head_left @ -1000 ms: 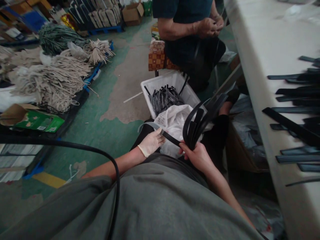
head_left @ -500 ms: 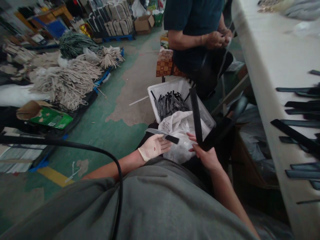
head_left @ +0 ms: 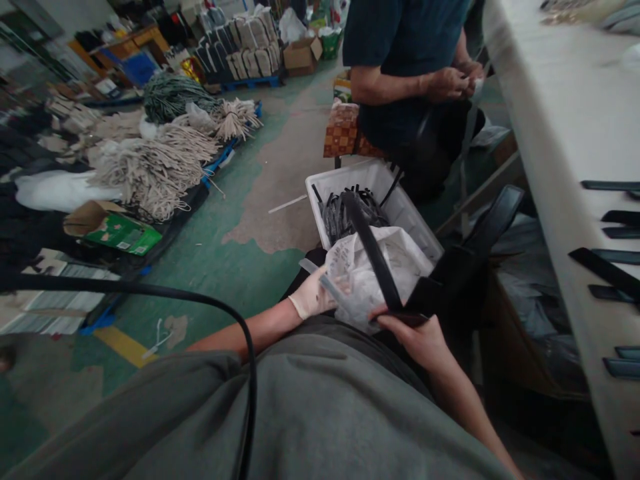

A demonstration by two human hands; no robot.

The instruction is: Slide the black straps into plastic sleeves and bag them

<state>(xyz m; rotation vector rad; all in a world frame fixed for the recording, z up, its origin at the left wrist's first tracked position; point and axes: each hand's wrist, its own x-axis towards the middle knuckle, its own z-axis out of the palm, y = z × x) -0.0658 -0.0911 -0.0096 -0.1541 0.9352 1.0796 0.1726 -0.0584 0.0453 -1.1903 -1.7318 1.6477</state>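
Right hand [head_left: 417,340] pinches black straps [head_left: 373,255] at their lower ends; they splay, so a slack pinch could shed some. Left hand [head_left: 313,295] holds a clear strip [head_left: 334,288] over the white bag [head_left: 407,257]; loose plastic might snag it. Straps dropped forward could mix into the white bin [head_left: 407,210] beyond.

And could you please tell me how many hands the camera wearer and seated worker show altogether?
4: the wearer's left hand, at a pale strip; right hand, holding black strips; and the seated worker's two hands, close together. None is fully hidden.
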